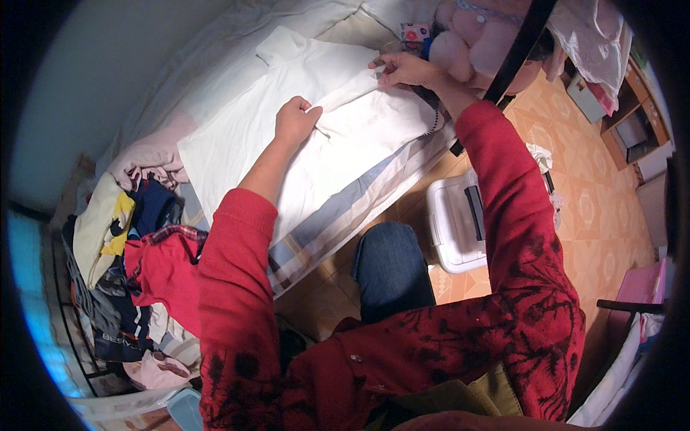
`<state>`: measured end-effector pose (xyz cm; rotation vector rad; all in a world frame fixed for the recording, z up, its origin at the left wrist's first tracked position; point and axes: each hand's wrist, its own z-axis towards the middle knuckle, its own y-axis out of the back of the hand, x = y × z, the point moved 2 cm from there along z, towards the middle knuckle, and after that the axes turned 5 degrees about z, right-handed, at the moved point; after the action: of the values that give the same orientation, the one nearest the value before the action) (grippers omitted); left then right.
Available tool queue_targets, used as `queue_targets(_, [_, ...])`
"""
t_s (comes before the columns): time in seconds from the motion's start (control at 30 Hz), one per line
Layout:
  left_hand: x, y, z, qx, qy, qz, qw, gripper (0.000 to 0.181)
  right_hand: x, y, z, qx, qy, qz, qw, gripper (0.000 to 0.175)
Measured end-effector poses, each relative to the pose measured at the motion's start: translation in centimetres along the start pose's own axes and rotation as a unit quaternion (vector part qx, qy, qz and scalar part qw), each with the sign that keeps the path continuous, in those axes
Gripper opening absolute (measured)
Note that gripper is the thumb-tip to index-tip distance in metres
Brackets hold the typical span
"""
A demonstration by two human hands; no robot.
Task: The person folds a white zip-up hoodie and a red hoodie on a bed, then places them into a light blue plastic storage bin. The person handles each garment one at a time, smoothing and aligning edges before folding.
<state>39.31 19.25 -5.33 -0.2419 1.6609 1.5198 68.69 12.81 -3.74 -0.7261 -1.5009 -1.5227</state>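
A white shirt (345,161) lies spread across the bed, its collar end towards the far side and its hem towards me. My left hand (295,124) pinches the cloth near the middle, thumb against the curled fingers. A short thin dark line, too small to identify, shows just beside that thumb. At the far right edge of the shirt, my right hand (405,71) holds a fold of the fabric between thumb and fingers. Something small and dark shows at those fingertips; I cannot tell what it is. A raised ridge of cloth runs between both hands.
Rumpled clothes, including a red garment (161,269) and a yellow-and-white one (105,231), pile up at the left. A white lidded plastic box (458,226) stands on the tiled floor (582,204). Pink plush toys (474,43) sit beyond a black bed post (520,51).
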Motion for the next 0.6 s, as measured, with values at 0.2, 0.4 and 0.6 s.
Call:
queue_targets(0.2, [0.1,0.0,0.0,0.022,0.032,-0.071,0.997,0.02,0.1,-0.2,2.5,-0.031,-0.07,-0.018,0.997,0.045])
queue_targets(0.4, [-0.1,0.0,-0.3,0.045,0.059,-0.133,0.988,0.021,1.9,-0.8,4.1,-0.01,-0.072,-0.251,0.965,0.04])
queue_targets(0.6, [-0.1,0.0,-0.5,0.091,0.059,-0.17,0.98,0.028,3.4,-1.2,4.0,0.051,-0.179,-0.097,0.978,0.044])
